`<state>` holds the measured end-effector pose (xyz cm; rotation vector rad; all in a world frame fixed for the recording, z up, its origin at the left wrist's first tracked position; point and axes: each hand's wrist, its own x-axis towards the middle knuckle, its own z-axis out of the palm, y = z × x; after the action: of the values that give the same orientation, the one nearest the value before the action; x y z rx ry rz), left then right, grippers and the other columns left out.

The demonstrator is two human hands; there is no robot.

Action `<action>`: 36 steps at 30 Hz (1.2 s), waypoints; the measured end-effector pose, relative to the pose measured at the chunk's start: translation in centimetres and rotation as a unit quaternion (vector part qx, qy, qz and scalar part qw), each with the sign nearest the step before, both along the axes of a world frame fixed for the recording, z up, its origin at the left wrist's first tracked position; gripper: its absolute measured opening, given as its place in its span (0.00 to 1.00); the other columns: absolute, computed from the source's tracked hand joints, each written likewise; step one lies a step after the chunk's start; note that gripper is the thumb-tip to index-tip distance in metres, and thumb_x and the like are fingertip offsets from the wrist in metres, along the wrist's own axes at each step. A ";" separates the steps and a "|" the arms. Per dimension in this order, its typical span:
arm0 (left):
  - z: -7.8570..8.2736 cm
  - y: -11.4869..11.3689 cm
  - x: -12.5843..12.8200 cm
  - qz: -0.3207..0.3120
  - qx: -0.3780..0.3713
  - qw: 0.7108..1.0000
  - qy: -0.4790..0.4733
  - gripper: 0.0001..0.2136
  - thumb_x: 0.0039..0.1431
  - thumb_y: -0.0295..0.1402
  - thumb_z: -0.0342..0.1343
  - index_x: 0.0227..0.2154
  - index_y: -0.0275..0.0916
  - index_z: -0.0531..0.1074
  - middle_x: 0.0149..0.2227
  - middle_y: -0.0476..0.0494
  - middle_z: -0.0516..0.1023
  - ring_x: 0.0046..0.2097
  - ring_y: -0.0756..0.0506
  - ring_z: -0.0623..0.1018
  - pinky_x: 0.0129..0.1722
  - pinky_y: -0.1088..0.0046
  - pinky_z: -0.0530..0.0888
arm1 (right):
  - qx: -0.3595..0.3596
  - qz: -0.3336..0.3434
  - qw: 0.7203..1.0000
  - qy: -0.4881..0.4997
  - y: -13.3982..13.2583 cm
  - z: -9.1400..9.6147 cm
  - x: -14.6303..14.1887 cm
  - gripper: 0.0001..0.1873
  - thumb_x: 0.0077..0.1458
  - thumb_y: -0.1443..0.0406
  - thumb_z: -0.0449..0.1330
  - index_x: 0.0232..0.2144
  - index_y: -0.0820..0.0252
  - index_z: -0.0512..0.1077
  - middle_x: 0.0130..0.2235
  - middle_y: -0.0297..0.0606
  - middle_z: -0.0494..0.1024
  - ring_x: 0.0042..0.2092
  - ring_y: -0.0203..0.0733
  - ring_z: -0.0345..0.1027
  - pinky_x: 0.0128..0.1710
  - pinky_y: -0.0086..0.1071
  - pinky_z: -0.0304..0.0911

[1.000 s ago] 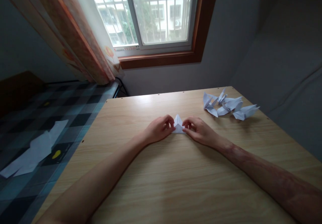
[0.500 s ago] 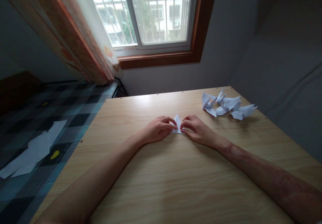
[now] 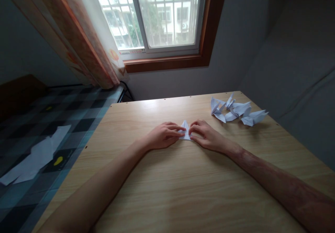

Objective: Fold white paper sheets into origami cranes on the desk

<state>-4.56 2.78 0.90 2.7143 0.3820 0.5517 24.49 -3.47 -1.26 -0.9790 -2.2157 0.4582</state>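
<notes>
A small folded white paper piece (image 3: 185,125) lies on the wooden table (image 3: 183,191), its pointed tip showing between my hands. My left hand (image 3: 163,135) presses its fingertips on the paper's left side. My right hand (image 3: 206,135) pinches the paper's right side with curled fingers. Most of the paper is hidden under the fingers.
Several finished white paper cranes (image 3: 237,111) lie in a heap at the table's far right. To the left is a bed with a dark checked cover (image 3: 39,121) and loose white paper sheets (image 3: 34,156). A window (image 3: 157,13) and curtain (image 3: 86,41) stand behind.
Both hands have closed in over the paper, so less of it shows than a second ago. My left fingers have stretched out flatter onto it.
</notes>
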 end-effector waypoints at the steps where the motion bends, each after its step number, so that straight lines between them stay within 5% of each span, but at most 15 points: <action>1: -0.1 -0.1 0.1 0.013 0.018 1.000 0.002 0.15 0.76 0.36 0.57 0.60 0.53 0.81 0.61 0.42 0.84 0.59 0.41 0.83 0.62 0.58 0.77 | 0.006 -0.003 1.000 -0.004 -0.1 0.1 0.0 0.07 0.67 0.68 0.68 0.46 0.51 0.80 0.51 0.42 0.80 0.55 0.52 0.73 0.58 0.47 0.69; 9: 0.0 -1.1 0.8 0.066 0.161 0.983 0.061 0.13 0.75 0.31 0.54 0.54 0.44 0.82 0.57 0.41 0.84 0.52 0.41 0.83 0.55 0.60 0.77 | 0.065 0.019 0.996 -0.057 -1.0 0.7 -0.3 0.11 0.66 0.60 0.71 0.50 0.51 0.80 0.49 0.43 0.80 0.53 0.55 0.72 0.59 0.52 0.68; 16: -0.3 -2.5 1.6 0.123 0.133 0.982 0.042 0.11 0.76 0.37 0.56 0.45 0.42 0.83 0.50 0.41 0.85 0.47 0.42 0.83 0.44 0.65 0.79 | 0.078 0.035 0.995 -0.044 -0.9 0.6 -0.3 0.12 0.69 0.68 0.65 0.50 0.47 0.83 0.50 0.41 0.82 0.51 0.51 0.74 0.61 0.52 0.67; 25: -0.1 -2.5 1.8 0.161 0.096 0.982 0.017 0.13 0.70 0.48 0.64 0.46 0.46 0.84 0.54 0.43 0.85 0.51 0.40 0.84 0.55 0.58 0.79 | 0.063 0.019 0.998 -0.010 -0.6 0.2 -0.4 0.14 0.67 0.71 0.64 0.49 0.50 0.82 0.48 0.41 0.84 0.51 0.50 0.77 0.55 0.47 0.71; 36: 0.3 -2.4 1.3 0.129 0.057 0.988 0.066 0.14 0.71 0.46 0.61 0.53 0.45 0.77 0.63 0.37 0.77 0.59 0.35 0.78 0.60 0.52 0.75 | 0.068 -0.051 0.996 -0.036 -0.7 0.0 -0.5 0.15 0.65 0.70 0.64 0.53 0.53 0.77 0.50 0.45 0.82 0.52 0.55 0.75 0.54 0.50 0.71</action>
<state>-3.29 0.41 1.16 2.8390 0.7675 0.4748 24.02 -4.12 -1.26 -1.0444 -2.2151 0.2254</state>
